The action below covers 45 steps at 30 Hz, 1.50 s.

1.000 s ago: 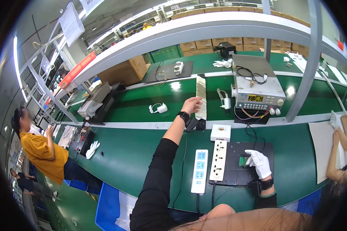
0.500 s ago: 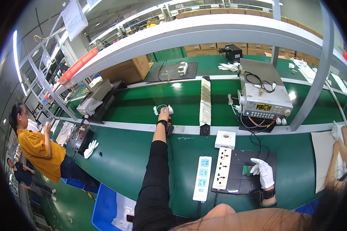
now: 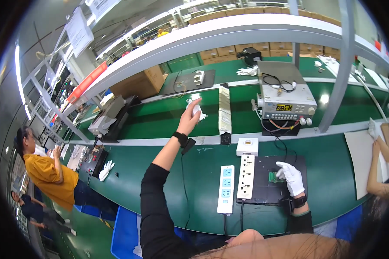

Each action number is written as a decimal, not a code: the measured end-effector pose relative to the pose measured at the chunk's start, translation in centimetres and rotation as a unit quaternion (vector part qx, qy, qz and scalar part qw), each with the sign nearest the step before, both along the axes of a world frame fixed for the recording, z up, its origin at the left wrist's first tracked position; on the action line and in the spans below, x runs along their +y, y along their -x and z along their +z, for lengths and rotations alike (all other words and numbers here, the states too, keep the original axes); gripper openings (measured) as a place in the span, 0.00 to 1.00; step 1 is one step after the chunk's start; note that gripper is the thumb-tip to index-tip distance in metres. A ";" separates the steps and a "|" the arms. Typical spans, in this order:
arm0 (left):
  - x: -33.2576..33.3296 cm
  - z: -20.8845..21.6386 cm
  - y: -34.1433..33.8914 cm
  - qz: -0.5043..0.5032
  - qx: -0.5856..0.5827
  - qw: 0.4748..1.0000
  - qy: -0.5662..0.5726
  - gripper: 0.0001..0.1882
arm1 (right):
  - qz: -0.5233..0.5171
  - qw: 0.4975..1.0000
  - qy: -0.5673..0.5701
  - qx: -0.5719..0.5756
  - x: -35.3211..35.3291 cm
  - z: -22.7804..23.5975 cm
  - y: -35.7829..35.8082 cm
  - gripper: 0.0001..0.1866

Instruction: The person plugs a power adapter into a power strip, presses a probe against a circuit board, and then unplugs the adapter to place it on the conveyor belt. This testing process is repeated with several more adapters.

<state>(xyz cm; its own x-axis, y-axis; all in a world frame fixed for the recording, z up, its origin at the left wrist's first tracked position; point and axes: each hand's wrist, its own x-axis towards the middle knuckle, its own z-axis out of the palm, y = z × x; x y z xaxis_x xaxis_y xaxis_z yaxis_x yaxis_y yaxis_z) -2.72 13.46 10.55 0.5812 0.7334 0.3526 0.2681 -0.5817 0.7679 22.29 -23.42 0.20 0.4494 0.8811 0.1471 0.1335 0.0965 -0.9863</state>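
Observation:
My bare left hand (image 3: 188, 118) reaches over the green conveyor belt. Its index finger is stretched out, and a small white charger (image 3: 197, 110) with a white cable shows between that finger and the thumb; the grip is partly hidden. In a white glove, my right hand (image 3: 291, 178) is above a black mat (image 3: 263, 190), fingers curled at the edge of a small green circuit board (image 3: 272, 177). Left of the board lies a cream power strip (image 3: 246, 178) with a white square socket box (image 3: 247, 146) at its far end. Beside it is a white-and-blue power strip (image 3: 226, 190).
An instrument with a lit display (image 3: 285, 101) stands across the belt, cables hanging from it. A wrapped bar (image 3: 224, 110) spans the belt. Overhead runs a white shelf beam (image 3: 229, 26). A person in orange (image 3: 47, 172) works at left; another person's arms (image 3: 378, 172) show at right.
My left hand has moved farther over the belt, and the white charger has moved with it. My right hand stays at the circuit board. The whole view has shifted slightly.

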 end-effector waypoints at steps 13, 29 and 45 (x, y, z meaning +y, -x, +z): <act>-17.4 3.1 -4.2 -0.493 -0.087 0.864 -0.049 0.24 | -0.128 0.921 -0.217 -0.296 0.5 3.7 3.3 0.22; -12.5 -6.3 -6.7 -0.286 0.054 0.954 -0.075 0.18 | 0.127 0.860 -0.264 0.419 -0.3 0.0 -1.7 0.21; -14.6 -7.4 -5.2 -0.384 0.066 0.921 -0.019 0.18 | -0.022 0.981 0.075 0.178 0.3 -0.2 -0.8 0.14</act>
<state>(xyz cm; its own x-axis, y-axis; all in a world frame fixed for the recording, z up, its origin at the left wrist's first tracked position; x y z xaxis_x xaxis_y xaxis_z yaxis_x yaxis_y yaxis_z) 2.51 -1.09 3.17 0.9629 0.0765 0.2589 -0.1444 -0.6643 0.7334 23.12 -23.10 0.01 0.4878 0.8591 -0.1550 -0.2203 -0.0506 -0.9741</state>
